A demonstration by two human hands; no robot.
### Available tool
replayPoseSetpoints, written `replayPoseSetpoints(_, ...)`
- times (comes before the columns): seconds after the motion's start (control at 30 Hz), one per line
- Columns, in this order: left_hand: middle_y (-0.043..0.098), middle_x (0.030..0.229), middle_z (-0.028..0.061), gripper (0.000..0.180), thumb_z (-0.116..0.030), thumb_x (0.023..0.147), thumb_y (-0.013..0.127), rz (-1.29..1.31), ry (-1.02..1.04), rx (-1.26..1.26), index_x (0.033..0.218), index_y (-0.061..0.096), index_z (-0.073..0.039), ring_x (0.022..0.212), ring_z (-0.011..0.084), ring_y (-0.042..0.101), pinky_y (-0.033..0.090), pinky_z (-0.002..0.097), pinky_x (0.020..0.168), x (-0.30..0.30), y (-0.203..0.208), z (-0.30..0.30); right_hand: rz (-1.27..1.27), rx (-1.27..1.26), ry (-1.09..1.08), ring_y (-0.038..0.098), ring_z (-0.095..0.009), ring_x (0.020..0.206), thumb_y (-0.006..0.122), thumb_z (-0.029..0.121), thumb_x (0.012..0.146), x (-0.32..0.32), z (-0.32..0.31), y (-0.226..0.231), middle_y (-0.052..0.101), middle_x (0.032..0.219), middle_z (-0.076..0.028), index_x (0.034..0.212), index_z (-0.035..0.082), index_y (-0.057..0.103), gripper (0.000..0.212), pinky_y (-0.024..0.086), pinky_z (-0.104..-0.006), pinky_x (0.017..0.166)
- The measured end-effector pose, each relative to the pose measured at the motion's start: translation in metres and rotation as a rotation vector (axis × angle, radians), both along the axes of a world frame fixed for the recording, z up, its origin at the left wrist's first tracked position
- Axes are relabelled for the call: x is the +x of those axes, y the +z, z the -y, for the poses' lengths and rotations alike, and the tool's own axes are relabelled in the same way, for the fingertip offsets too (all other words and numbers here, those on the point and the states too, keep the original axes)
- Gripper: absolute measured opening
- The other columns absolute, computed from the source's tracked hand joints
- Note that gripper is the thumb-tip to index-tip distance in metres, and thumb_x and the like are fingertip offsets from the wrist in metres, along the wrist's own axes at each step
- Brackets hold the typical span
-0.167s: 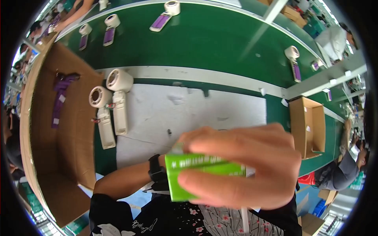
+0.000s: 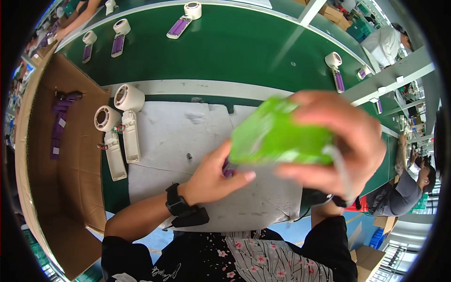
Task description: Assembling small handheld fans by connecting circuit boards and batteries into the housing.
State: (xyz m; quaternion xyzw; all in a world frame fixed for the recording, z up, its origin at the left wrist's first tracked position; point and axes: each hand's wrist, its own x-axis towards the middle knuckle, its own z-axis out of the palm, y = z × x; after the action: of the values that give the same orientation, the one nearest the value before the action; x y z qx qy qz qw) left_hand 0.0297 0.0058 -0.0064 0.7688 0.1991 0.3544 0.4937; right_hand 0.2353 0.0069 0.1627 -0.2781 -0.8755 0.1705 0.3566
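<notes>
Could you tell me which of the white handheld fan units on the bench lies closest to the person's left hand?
The right one of the two fan units lying side by side at the grey mat's left edge; its neighbour lies further left, and the others sit far off on the green belt.

Setting: factory assembly line, light electronics. Evidence follows.

- Green conveyor belt, running from 10 o'clock to 3 o'clock, carrying identical white handheld units with purple bodies, spaced apart along its length.
- Bench covered with a grey-white foam mat, at centre; two white unit shells lie side by side at 9 o'clock, one with loose wires showing.
- Large open cardboard box at 8 o'clock, holding purple parts.
- Further cardboard cartons at 1 o'clock.
- Other workers seated along the line: one in white at 2 o'clock, one in grey at 4 o'clock.
- Metal frame rails crossing above the belt at 2 o'clock.
</notes>
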Motion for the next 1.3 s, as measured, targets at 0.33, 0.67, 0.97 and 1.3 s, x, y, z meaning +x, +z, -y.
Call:
replayPoseSetpoints(0.33, 0.052, 0.124, 0.0174, 0.061, 0.007, 0.084, 0.041, 0.311, 0.065, -0.851, 0.141, 0.030, -0.013, 0.094, 0.0252, 0.064, 0.054, 0.0339, 0.072, -0.005, 0.005, -0.008, -0.041, -0.194, -1.010, 0.060, -0.016, 0.096, 0.071, 0.001, 0.079, 0.115, 0.013, -0.065, 0.064, 0.106, -0.010, 0.118, -0.004, 0.055, 0.043, 0.047, -0.0272, 0.086)
replayPoseSetpoints(0.67, 0.046, 0.135, 0.0197, 0.074, 0.011, 0.079, 0.041, 0.384, -0.011, -0.803, 0.145, 0.021, -0.015, 0.107, 0.0304, 0.061, 0.055, 0.0398, 0.080, -0.001, -0.003, -0.009, -0.032, -0.282, -1.107, 0.058, -0.017, 0.101, 0.071, 0.007, 0.082, 0.147, 0.010, -0.110, 0.062, 0.111, -0.011, 0.119, -0.002, 0.056, 0.041, 0.044, -0.0297, 0.091)
replayPoseSetpoints(0.97, 0.048, 0.132, 0.0181, 0.071, 0.013, 0.078, 0.040, 0.365, -0.144, -0.858, 0.143, 0.027, -0.011, 0.106, 0.0274, 0.061, 0.055, 0.0365, 0.077, -0.004, 0.007, -0.018, 0.021, 0.170, -0.904, 0.053, -0.025, 0.117, 0.071, 0.006, 0.078, 0.060, 0.039, -0.067, 0.056, 0.127, -0.013, 0.118, 0.002, 0.059, 0.042, 0.042, -0.0400, 0.098)
replayPoseSetpoints(1.3, 0.054, 0.124, 0.0145, 0.060, 0.011, 0.081, 0.042, 0.160, -0.041, -0.735, 0.138, 0.039, -0.008, 0.090, 0.0169, 0.063, 0.052, 0.0285, 0.067, -0.007, 0.017, -0.024, -0.073, -0.239, -0.404, 0.062, -0.025, 0.097, 0.070, -0.001, 0.076, 0.013, 0.011, -0.145, 0.064, 0.108, -0.017, 0.095, 0.000, 0.068, 0.019, 0.050, -0.0337, 0.082)
